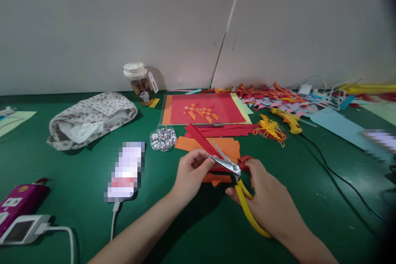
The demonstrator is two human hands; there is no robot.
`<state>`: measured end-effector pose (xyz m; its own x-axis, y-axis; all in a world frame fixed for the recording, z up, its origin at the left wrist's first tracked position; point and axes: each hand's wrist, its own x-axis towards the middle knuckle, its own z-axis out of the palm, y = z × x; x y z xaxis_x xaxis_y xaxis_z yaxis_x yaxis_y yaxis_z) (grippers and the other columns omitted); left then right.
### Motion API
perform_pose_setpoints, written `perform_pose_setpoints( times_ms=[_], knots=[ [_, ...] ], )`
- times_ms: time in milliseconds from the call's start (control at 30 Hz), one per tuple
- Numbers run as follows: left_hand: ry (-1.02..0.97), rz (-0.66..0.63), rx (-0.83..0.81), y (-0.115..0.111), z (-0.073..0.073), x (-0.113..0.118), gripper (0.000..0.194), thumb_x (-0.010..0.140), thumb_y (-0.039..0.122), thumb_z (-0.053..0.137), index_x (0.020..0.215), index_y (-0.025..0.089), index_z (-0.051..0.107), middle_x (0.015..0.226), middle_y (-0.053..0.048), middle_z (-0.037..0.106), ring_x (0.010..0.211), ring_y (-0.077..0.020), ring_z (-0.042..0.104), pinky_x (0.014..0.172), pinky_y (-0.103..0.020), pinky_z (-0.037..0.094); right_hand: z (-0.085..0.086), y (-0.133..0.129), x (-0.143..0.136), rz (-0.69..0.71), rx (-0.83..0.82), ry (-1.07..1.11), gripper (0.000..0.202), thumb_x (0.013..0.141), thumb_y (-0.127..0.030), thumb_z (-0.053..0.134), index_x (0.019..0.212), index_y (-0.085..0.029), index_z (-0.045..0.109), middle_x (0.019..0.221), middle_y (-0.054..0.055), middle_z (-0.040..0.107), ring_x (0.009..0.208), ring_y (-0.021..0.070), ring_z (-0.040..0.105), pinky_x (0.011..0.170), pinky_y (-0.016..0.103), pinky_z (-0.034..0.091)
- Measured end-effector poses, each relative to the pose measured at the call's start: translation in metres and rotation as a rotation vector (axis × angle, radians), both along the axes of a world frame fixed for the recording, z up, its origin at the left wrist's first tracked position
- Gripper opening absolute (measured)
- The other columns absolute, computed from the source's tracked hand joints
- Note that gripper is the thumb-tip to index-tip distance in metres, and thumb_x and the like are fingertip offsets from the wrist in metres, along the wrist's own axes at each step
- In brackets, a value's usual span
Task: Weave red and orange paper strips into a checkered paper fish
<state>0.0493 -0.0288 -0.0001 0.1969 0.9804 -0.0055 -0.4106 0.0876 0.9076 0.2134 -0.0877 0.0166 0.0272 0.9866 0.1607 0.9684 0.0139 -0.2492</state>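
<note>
My left hand [193,171] pinches the lower end of a red paper strip [201,138] that slants up and to the left. My right hand [266,192] has its fingers in the handles of yellow-and-red scissors [247,210], whose blades are parted at the strip, close to my left fingertips. Beneath the strip lie orange paper pieces [231,148], with red strips [229,130] behind them. Farther back, two orange woven paper fish [206,112] rest on red sheets [227,105]. A round pack of googly eyes [163,138] sits left of the orange pieces.
A lidded cup [140,84], cloth pouch [93,119], phone [126,171] and purple power strip [23,204] are on the left. Yellow yarn [269,130], a corded glue gun [287,120], paper scraps [272,98] and blue paper [340,128] lie right, before a grey partition [108,29].
</note>
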Motion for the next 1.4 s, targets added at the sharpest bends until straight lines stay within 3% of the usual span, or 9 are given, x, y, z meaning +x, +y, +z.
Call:
perform_pose_setpoints(
  times_ms=[233, 900, 1400],
  knots=[
    [-0.001, -0.001, 0.005, 0.0005, -0.0027, -0.001, 0.015, 0.066, 0.027, 0.073, 0.071, 0.016, 0.064, 0.068, 0.001, 0.067, 0.065, -0.0127, 0.064, 0.066, -0.023, 0.052, 0.0015, 0.0004, -0.0001, 0.001, 0.029, -0.02, 0.042, 0.071, -0.05, 0.056, 0.097, -0.019, 0.046, 0.089, 0.01, 0.063, 0.071, 0.0261, 0.063, 0.053, 0.03, 0.041],
    [-0.127, -0.028, 0.028, 0.0012, -0.0047, 0.0004, 0.008, 0.068, 0.019, 0.073, 0.07, 0.015, 0.065, 0.066, 0.003, 0.068, 0.062, -0.0077, 0.064, 0.064, -0.017, 0.053, 0.0024, -0.0011, -0.0006, -0.008, -0.01, 0.0, 0.048, 0.07, -0.058, 0.055, 0.098, -0.02, 0.046, 0.091, 0.009, 0.062, 0.073, 0.026, 0.062, 0.053, 0.03, 0.041],
    [-0.046, -0.027, 0.01, 0.0, -0.0019, -0.0006, 0.013, 0.068, 0.025, 0.073, 0.073, 0.015, 0.066, 0.068, 0.001, 0.068, 0.065, -0.012, 0.065, 0.066, -0.022, 0.054, 0.0044, -0.0013, -0.0002, -0.001, -0.027, 0.032, 0.045, 0.073, -0.059, 0.054, 0.097, -0.022, 0.045, 0.088, 0.006, 0.062, 0.067, 0.0234, 0.063, 0.05, 0.028, 0.04]
  ],
)
